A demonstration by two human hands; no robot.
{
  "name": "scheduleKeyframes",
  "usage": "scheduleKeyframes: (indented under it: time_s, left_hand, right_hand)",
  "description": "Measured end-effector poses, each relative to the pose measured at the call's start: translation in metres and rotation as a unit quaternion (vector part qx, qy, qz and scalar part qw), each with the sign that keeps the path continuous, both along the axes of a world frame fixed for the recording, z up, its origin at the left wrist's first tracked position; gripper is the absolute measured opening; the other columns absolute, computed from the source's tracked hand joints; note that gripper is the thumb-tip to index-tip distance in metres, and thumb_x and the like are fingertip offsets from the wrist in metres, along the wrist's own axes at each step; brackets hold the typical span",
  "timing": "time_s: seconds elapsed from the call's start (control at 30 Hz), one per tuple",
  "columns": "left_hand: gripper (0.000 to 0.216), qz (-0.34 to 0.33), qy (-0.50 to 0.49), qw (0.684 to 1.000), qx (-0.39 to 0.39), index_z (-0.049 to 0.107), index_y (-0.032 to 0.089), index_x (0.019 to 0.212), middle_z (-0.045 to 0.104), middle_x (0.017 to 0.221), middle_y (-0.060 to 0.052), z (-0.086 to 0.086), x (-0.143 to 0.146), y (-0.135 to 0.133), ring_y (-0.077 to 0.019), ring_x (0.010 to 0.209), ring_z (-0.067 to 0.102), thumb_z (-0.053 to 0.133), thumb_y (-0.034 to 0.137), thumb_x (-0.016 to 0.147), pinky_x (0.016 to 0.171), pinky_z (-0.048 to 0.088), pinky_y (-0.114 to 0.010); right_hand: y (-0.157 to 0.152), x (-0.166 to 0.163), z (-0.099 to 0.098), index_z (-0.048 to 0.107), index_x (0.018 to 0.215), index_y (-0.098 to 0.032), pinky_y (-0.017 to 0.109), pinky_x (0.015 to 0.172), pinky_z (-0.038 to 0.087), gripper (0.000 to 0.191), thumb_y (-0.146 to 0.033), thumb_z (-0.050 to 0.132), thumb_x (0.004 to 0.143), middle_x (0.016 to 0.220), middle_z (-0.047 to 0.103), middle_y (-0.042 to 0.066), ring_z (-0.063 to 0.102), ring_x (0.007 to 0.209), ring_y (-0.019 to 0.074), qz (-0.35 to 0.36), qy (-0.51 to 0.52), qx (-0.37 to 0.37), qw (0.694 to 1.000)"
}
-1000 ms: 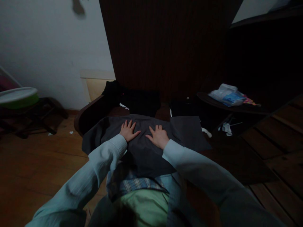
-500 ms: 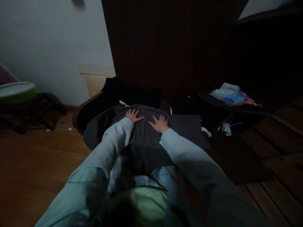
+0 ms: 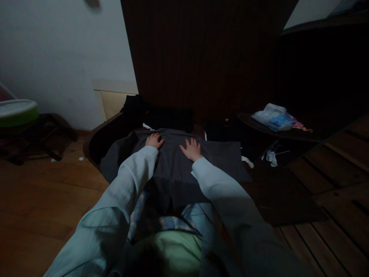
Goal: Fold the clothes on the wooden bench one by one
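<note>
Palms down, your left hand (image 3: 155,141) and right hand (image 3: 191,149) rest apart, fingers loosely extended, on the grey cloth (image 3: 175,179), spread right across mid-frame; plastic bag (image 3: 273,117) over at the frame's right!

Dark wooden bench (image 3: 92,143) under a gray garment (image 3: 173,173) and black clothes (image 3: 171,117).

I see a green tub (image 3: 21,117) on a dark stool (image 3: 46,122), left. Right, a plastic bag (image 3: 273,117) lies on a shelf (image 3: 248,119).
</note>
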State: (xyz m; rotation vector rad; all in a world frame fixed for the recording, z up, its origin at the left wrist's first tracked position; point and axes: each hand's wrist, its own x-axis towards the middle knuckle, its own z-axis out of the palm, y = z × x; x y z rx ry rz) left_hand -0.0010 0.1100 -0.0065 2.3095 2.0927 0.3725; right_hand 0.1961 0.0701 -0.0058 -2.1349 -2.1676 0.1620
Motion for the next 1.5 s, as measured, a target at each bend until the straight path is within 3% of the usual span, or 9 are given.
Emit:
scheduleKeyframes:
  time_s: [0.17,0.37,0.53,0.7,0.9,1.0,1.13,1.3,1.5]
  left_hand:
    - [0.045,0.034,0.013,0.999,0.01,0.051,0.018,0.118,0.047,0.13,-0.007,0.005,0.002,-0.01,-0.0235,0.12,0.038,0.036,0.042,0.083,0.098,0.032,-0.036]
    - [0.033,0.065,0.036,0.997,0.029,0.059,0.019,0.104,0.055,0.11,-0.009,0.012,0.003,-0.019,-0.0234,0.104,0.048,0.038,0.032,0.082,0.084,0.042,-0.032]
    - [0.033,0.068,0.043,0.997,0.019,0.058,0.016,0.105,0.055,0.11,-0.011,0.013,0.009,-0.024,-0.0251,0.105,0.047,0.037,0.029,0.082,0.082,0.043,-0.033]
    - [0.039,0.023,0.053,0.998,0.02,0.056,0.013,0.111,0.054,0.119,-0.009,0.005,0.006,-0.022,-0.0246,0.111,0.043,0.036,0.032,0.083,0.092,0.037,-0.033]
    - [0.043,-0.008,0.046,0.999,0.006,0.049,0.015,0.121,0.045,0.132,-0.006,-0.001,0.001,-0.016,-0.0235,0.119,0.037,0.034,0.031,0.084,0.098,0.032,-0.033]
    - [0.042,0.002,0.033,0.999,0.012,0.051,0.014,0.118,0.048,0.127,-0.009,0.004,0.002,-0.019,-0.0228,0.115,0.041,0.035,0.03,0.083,0.096,0.034,-0.032]
    - [0.038,0.085,0.023,0.995,0.057,0.054,0.014,0.111,0.052,0.115,-0.013,0.012,0.002,-0.026,-0.0256,0.106,0.047,0.036,0.028,0.081,0.087,0.039,-0.035]
    - [0.042,0.196,0.012,0.979,0.055,0.054,0.005,0.109,0.052,0.111,-0.02,0.015,0.003,-0.032,-0.0302,0.105,0.047,0.035,0.029,0.079,0.083,0.041,-0.038]
    - [0.038,0.089,0.061,0.994,-0.001,0.062,0.012,0.1,0.055,0.108,-0.016,0.018,0.0,-0.034,-0.0282,0.105,0.048,0.037,0.032,0.08,0.084,0.042,-0.035]
  right_hand:
    - [0.001,-0.009,0.001,0.039,0.129,-0.007,0.045,0.096,0.026,0.058,-0.044,0.031,0.086,0.133,0.038,0.023,0.033,0.123,0.031,-0.001,0.001,0.086,0.996]
    - [-0.002,-0.008,0.004,0.056,0.114,-0.011,0.028,0.096,0.033,0.038,-0.021,0.032,0.085,0.123,0.053,0.01,0.045,0.114,0.0173,0.194,0.018,0.131,0.972]
    - [-0.004,-0.009,0.009,0.059,0.11,-0.013,0.024,0.093,0.037,0.036,-0.018,0.034,0.084,0.119,0.057,0.008,0.05,0.11,0.0152,0.182,0.025,0.122,0.975]
    - [-0.005,-0.029,0.02,0.061,0.1,-0.011,0.032,0.076,0.046,0.036,-0.029,0.032,0.087,0.098,0.065,0.015,0.06,0.091,0.0232,0.114,-0.005,0.081,0.99]
    - [-0.013,-0.058,0.012,0.055,0.105,-0.002,0.034,0.076,0.045,0.043,-0.035,0.035,0.086,0.105,0.059,0.024,0.054,0.101,0.0284,0.063,-0.001,0.127,0.99]
    - [-0.013,-0.055,0.006,0.053,0.112,-0.006,0.032,0.088,0.04,0.038,-0.027,0.033,0.087,0.118,0.054,0.018,0.048,0.109,0.023,0.137,0.031,0.148,0.979]
    - [-0.008,-0.049,0.002,0.041,0.128,-0.014,0.032,0.102,0.026,0.045,-0.034,0.035,0.088,0.137,0.039,0.008,0.032,0.125,0.0192,0.268,0.054,0.133,0.953]
    - [-0.004,-0.051,-0.001,0.037,0.132,-0.017,0.039,0.105,0.02,0.053,-0.046,0.031,0.088,0.141,0.032,0.008,0.025,0.13,0.0229,0.261,0.048,0.059,0.962]
    - [-0.015,-0.041,0.001,0.035,0.133,-0.019,0.038,0.105,0.019,0.049,-0.041,0.027,0.089,0.143,0.028,0.007,0.023,0.131,0.0208,0.236,0.018,0.048,0.97]
